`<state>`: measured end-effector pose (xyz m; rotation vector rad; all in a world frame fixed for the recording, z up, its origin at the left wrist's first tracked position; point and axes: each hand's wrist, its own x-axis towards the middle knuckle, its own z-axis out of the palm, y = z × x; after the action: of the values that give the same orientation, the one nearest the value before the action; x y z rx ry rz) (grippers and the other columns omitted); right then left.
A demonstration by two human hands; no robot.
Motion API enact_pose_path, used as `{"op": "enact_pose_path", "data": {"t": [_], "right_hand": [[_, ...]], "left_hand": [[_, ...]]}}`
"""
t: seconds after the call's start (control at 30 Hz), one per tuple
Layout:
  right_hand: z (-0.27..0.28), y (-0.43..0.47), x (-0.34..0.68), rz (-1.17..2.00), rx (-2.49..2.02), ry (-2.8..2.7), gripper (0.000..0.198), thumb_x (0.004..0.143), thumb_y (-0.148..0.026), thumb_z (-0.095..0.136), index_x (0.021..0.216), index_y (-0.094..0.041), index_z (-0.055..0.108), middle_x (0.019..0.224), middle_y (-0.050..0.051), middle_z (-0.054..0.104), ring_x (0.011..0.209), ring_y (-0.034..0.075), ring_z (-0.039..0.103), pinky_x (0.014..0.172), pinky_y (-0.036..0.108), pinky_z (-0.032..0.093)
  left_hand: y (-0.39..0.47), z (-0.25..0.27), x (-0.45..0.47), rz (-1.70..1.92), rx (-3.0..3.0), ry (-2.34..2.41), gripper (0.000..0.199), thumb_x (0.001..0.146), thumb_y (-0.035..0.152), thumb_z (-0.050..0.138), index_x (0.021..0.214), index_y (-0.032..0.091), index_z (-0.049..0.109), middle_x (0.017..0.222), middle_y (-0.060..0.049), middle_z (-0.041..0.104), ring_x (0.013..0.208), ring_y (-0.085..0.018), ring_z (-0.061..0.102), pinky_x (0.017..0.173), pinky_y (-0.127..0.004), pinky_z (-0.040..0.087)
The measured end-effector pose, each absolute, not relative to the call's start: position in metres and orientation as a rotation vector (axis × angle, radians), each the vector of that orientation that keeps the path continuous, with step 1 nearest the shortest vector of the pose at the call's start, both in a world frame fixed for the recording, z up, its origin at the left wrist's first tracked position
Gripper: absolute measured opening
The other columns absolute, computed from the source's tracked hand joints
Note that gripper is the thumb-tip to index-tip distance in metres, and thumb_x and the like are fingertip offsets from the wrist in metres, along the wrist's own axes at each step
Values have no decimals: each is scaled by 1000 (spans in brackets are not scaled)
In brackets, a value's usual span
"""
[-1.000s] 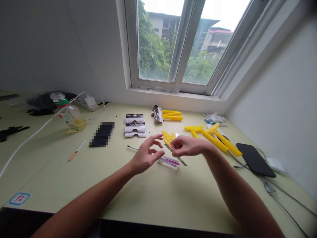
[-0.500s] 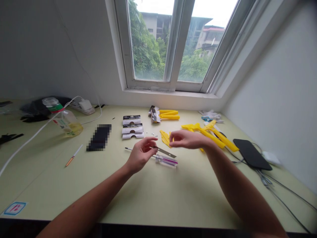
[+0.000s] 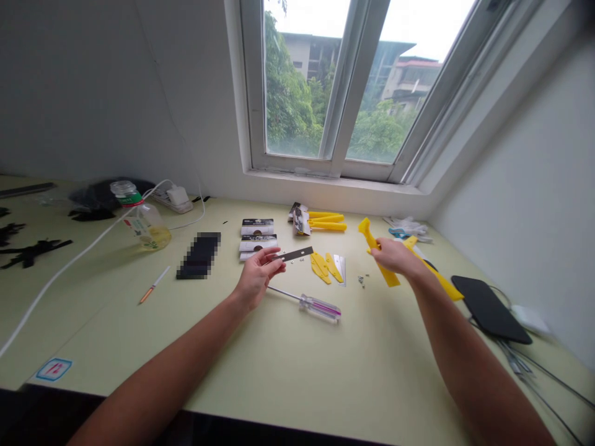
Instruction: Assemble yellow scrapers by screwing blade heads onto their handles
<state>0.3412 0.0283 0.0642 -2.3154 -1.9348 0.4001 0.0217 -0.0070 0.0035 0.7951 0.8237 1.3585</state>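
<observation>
My left hand (image 3: 258,275) pinches a thin dark metal blade with holes (image 3: 302,253) between thumb and fingers. In my right hand (image 3: 396,256) is a yellow plastic scraper handle (image 3: 388,274), lifted with its wide head (image 3: 365,227) toward the window. Under my left hand lies a screwdriver (image 3: 320,308) with a clear and purple grip. Flat yellow plastic plates (image 3: 320,267) and a silvery blade (image 3: 343,269) rest between my hands. Several small screws (image 3: 361,280) are right of them, and tiny nuts (image 3: 302,259) lie near the held blade.
Another yellow handle (image 3: 449,286) lies behind my right wrist. Card packages (image 3: 258,227) and yellow handles in wrappers (image 3: 328,226) sit toward the window. At left are a bottle with yellow liquid (image 3: 155,235), a pixelated dark slab (image 3: 199,255) and cables. A black device (image 3: 490,308) is at right.
My right hand has moved right from above the yellow plates and taken hold of a yellow scraper handle. My left hand has turned the blade so its free end points up and right.
</observation>
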Motion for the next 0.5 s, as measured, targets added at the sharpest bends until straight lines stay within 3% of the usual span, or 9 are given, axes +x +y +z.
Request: {"op": "enact_pose_path", "data": {"t": [0.07,0.1,0.2,0.3,0.5], "right_hand": [[71,16,322,620,-2072,-1932,26,85,-23,39,102,-17,58,98,11,69,82,20,67,71,31,51],[71,9,309,895,-1812,-1829,26,86,-24,37,104,-18,55,97,10,68,79,19,67,69,32,52],[61,-11,268,1372,-1376,-1626,10,80,-22,43,88,-20,48,81,3,61,66,17,62,61,34,53],[46,-21,236,1540,-1162,-1579,5,80,-21,43,85,-21,45,76,-1,55,59,14,56,54,31,50],[25,-29,208,1555,-1014,-1589,5,86,-23,38,90,-23,41,66,-5,51,50,11,48,49,26,40]], "left_hand": [[-7,7,20,1376,740,783,38,62,11,81,98,11,68,82,-3,67,69,-12,66,74,-26,55],[-7,8,19,1389,716,765,38,62,10,81,97,11,68,82,-4,68,69,-12,67,75,-26,56],[-6,12,16,1438,667,722,37,62,11,82,97,12,68,82,-4,69,70,-12,67,75,-24,55],[-5,15,13,1505,651,706,37,61,13,84,95,12,68,79,-3,69,70,-12,67,73,-24,55],[-1,14,13,1573,702,788,39,58,17,85,92,13,66,68,1,64,58,-7,57,58,-19,47]]}}
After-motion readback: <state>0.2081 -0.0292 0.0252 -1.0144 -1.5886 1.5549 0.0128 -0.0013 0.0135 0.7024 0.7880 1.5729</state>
